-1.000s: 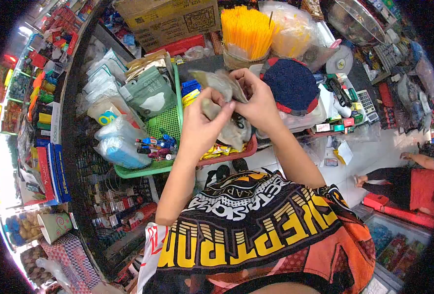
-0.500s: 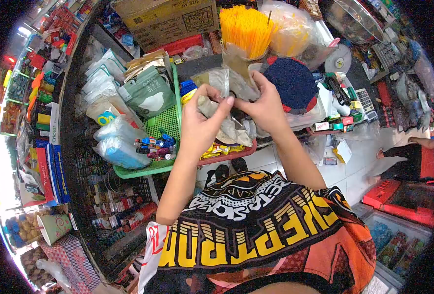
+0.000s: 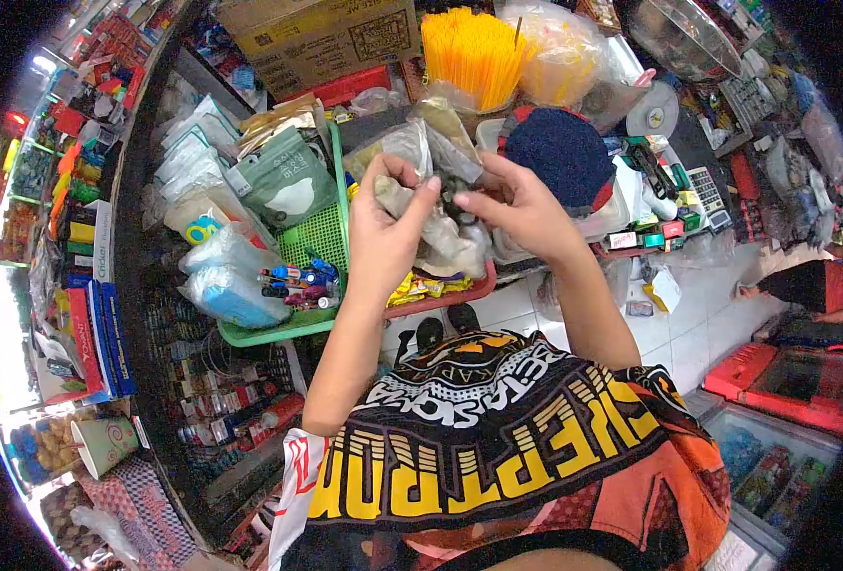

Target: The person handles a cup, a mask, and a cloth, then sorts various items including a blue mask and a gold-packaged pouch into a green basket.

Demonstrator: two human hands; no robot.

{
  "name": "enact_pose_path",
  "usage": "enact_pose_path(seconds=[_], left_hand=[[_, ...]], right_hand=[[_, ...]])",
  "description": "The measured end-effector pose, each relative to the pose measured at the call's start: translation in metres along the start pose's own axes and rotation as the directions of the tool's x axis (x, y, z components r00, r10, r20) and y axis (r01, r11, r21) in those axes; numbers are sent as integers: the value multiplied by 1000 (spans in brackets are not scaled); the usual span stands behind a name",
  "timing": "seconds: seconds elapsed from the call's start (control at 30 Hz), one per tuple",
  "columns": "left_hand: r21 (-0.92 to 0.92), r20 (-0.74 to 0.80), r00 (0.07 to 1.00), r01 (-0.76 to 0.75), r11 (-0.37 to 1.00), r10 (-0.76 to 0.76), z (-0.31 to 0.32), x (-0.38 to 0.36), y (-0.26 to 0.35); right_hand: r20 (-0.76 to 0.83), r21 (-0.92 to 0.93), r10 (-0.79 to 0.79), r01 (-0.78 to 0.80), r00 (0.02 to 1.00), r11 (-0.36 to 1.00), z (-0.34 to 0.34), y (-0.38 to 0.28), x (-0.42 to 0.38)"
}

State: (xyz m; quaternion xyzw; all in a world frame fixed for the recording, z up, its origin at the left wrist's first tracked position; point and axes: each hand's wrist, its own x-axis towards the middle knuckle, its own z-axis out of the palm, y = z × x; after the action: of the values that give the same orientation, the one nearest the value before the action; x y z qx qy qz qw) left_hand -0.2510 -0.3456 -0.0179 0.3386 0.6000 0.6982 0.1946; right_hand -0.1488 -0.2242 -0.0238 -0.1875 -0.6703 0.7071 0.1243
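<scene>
A crumpled, pale plastic bag [image 3: 452, 246] with greyish, partly see-through folds hangs between my two hands, over a red tray of yellow packets [image 3: 431, 288]. My left hand [image 3: 395, 214] is closed, thumb and fingers pinching the bag's left side. On the right side my right hand [image 3: 521, 207] has its fingers bent close together at the bag's upper edge, near a small dark item whose shape I cannot make out. Just left of my left hand stands a green basket [image 3: 343, 205] with green and clear packets, pens and bottles.
Yellow straws [image 3: 474, 57] stand behind the bag, below a cardboard box [image 3: 322, 43] at the upper left. A dark blue round cloth item [image 3: 559, 162] lies right of my right hand, near a calculator [image 3: 707, 198]. Another person's leg [image 3: 793, 285] shows at right.
My right hand has moved slightly right and down, its fingers farther from my left hand. The bag's top has shifted and its folds hang differently between my hands.
</scene>
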Motion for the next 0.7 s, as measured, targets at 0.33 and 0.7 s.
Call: enact_pose_path(seconds=[0.33,0.7], left_hand=[[91,242,969,28,995,-49,4,-5,8],[53,166,985,32,998,-41,6,2,4]], right_hand=[[-234,-432,-218,100,948,896,5,12,9],[-149,-96,-241,228,959,969,1,10,5]])
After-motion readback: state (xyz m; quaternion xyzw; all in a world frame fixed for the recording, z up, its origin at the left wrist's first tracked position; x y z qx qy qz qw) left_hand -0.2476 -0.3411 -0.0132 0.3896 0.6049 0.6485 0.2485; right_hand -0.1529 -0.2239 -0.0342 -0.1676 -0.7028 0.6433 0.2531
